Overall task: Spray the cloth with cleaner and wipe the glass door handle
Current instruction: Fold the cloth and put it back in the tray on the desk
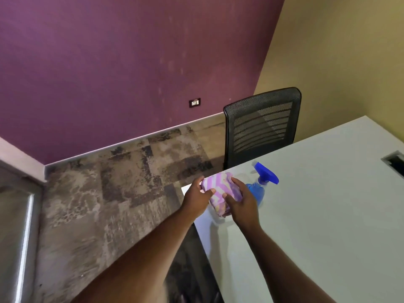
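The left hand (195, 197) and right hand (243, 204) are gripping a folded purple-striped cloth (218, 184). The blue spray bottle (265, 176) is standing just beside the right hand.

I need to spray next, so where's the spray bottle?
In the head view, the spray bottle sits on the white table, just right of the right hand gripping the cloth.

There's the folded pink-and-white striped cloth (219, 186) over the far left corner of the white bench (317, 226), left grip (196, 196) at its left side, right grip (242, 204) at its right. Just behind the right grip, the blue plastic spray bottle (263, 180) stands on the bench. Beyond the bench edge, the black mesh office chair (262, 123); to the left, the patterned carpet floor (109, 193).
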`<state>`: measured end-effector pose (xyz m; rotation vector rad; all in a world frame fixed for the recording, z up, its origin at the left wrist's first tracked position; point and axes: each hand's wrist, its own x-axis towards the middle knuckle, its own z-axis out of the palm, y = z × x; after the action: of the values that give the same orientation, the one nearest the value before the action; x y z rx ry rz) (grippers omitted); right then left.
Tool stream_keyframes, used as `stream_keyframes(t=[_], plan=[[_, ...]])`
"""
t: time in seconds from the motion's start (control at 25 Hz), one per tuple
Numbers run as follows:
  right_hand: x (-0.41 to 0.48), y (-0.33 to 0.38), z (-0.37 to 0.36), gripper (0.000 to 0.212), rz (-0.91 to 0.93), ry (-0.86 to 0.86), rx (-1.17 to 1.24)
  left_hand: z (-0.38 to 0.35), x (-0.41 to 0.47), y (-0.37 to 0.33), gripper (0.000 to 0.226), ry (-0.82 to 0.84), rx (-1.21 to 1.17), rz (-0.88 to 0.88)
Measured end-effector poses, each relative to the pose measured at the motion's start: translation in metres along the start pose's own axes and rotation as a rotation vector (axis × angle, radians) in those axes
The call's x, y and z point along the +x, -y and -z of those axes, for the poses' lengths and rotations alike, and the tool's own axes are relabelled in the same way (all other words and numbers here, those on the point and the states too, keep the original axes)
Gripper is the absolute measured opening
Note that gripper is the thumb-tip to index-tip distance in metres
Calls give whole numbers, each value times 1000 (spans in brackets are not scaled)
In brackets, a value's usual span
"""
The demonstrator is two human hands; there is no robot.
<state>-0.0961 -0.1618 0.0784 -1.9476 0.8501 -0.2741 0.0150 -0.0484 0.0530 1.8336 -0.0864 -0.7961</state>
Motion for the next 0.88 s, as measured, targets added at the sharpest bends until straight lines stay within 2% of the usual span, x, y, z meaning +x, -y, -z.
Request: stream_keyframes(t=[0.12,0.2,0.24,0.32,0.44,0.52,0.64,0.8,0.88], plan=[[12,-20,-9,43,-162,96,34,-14,4,14,61,-31,280,-71],[12,-36,-16,49,-161,118,19,-18,6,23,54,-27,546,-199],[15,-42,-19,52,-164,122,-2,-19,7,27,50,-1,646,-263],[20,-46,-27,43,-218,142,-43,-21,3,31,47,107,833,-377],[28,-48,-38,39,-247,161,-129,-30,12,51,59,167,1136,-480],[30,-55,-40,39,-248,184,-217,-33,16,56,59,203,1303,-487],[33,-62,-43,41,-201,307,-442,-34,19,61,59,254,1454,-438],[32,-67,-48,51,-31,266,-698,-43,21,54,65,319,1642,-398],[32,-64,-47,52,3,315,-756,-45,20,52,69,350,1668,-366]])
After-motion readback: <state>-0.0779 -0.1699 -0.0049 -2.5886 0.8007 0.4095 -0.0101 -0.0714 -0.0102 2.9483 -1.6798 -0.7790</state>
